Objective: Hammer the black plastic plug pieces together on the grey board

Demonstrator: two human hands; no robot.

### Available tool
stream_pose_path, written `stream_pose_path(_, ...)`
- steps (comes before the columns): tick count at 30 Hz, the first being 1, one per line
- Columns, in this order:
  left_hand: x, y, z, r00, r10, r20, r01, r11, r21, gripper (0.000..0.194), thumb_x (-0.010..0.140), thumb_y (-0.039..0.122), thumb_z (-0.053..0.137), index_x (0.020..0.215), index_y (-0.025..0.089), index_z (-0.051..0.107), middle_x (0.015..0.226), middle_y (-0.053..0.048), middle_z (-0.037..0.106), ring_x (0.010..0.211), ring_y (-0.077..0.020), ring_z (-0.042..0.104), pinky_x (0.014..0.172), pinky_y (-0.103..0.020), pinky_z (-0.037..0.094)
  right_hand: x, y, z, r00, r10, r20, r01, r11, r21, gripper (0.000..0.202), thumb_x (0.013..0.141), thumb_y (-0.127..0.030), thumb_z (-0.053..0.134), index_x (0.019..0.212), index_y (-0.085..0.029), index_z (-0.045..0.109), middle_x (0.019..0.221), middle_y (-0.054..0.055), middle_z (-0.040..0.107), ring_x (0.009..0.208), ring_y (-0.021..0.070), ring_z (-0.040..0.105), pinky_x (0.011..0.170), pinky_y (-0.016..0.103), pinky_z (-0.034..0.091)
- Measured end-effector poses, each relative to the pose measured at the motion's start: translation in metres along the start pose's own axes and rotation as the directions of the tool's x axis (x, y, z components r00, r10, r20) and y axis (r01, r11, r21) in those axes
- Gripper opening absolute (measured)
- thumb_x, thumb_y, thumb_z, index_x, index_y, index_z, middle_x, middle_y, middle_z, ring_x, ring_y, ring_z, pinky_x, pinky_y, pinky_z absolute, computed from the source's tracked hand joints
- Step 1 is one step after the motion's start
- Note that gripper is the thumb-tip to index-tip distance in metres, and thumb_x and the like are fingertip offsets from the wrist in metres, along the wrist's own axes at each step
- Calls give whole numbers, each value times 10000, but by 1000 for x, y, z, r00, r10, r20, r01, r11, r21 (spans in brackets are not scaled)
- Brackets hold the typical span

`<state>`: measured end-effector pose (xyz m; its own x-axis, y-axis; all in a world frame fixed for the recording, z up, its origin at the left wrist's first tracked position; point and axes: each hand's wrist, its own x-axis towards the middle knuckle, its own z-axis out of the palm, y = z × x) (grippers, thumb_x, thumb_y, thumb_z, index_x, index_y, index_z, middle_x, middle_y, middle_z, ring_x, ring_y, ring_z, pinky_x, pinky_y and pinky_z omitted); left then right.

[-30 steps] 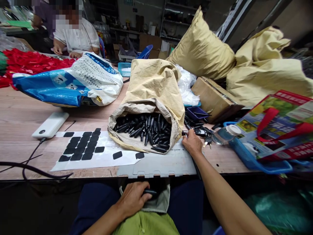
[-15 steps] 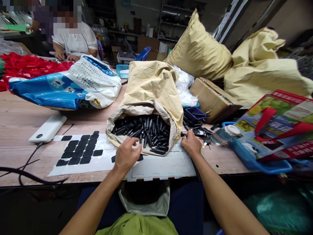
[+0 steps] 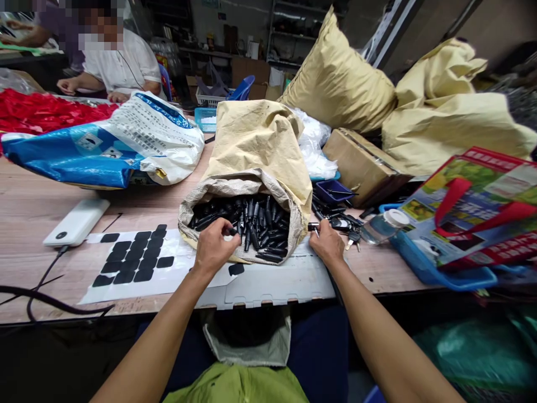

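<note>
A beige woven sack (image 3: pixel 255 134) lies with its mouth facing me, full of black tapered tube-shaped parts (image 3: pixel 264 224). At the left of its mouth, my left hand (image 3: pixel 213 246) has curled fingers, with a dark end of one such black part showing at the fingertips. Right of the sack, my right hand (image 3: pixel 328 244) is closed on a slim black rod-shaped piece (image 3: pixel 312 226) that points left; its far end is hidden by the fingers. Beneath the sack's mouth lies a pale grey board (image 3: pixel 277 285).
On the left are a white sheet with black squares (image 3: pixel 132 263), a white power bank (image 3: pixel 78 223) and a blue-white bag (image 3: pixel 104 148). Keys (image 3: pixel 353 239), a clear jar (image 3: pixel 384 226) and a blue basket (image 3: pixel 453 277) stand right. A person (image 3: pixel 121 67) sits across the table.
My left hand has moved slightly up to the sack's mouth, and a dark piece now shows at its fingertips. The right hand stays beside the sack. The view has shifted a little.
</note>
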<state>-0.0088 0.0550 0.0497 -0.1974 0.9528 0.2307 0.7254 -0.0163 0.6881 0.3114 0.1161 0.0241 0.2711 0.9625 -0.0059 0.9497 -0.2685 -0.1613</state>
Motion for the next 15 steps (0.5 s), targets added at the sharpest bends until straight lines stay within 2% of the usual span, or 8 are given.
stream_pose_path(3,-30,1,2,982,78,170,-31,964,-263,131,811,302,709,884,211,648,718,40,611,616,-124,531,590,-239,412,0,0,0,1000,3,-2,-3,1000,1,285,941,-357,517,1186,-210,534,1031,101,690,939,263,654,749,324,388)
stream_pose_path(5,-47,-4,10,954,163,250,-75,941,-329,128,836,291,704,929,209,671,784,18,649,676,-135,562,626,-245,436,0,0,0,1000,3,-4,-3,1000,3,284,941,-364,517,1179,-212,540,1026,100,692,935,264,653,749,327,388)
stream_pose_path(7,-57,-12,19,929,267,257,-176,928,-327,125,851,234,695,974,210,688,888,-15,691,814,-173,605,751,-287,479,0,0,1,1000,8,-8,-8,1000,8,288,939,-370,524,1176,-209,549,1021,101,693,928,261,650,754,328,390)
stream_pose_path(10,-62,-22,28,885,409,224,-341,895,-286,167,854,177,695,1018,206,692,972,-47,698,970,-226,595,898,-365,474,1,2,3,1000,20,-15,-20,1000,22,307,936,-381,539,1184,-201,563,1020,107,691,927,251,641,768,325,393)
stream_pose_path(15,-62,-24,31,870,450,200,-405,885,-228,179,848,196,724,1022,203,688,970,-59,622,972,-237,571,895,-382,484,2,5,7,998,39,-42,-36,997,65,318,923,-408,557,1160,-200,592,1015,104,695,928,245,633,774,320,393)
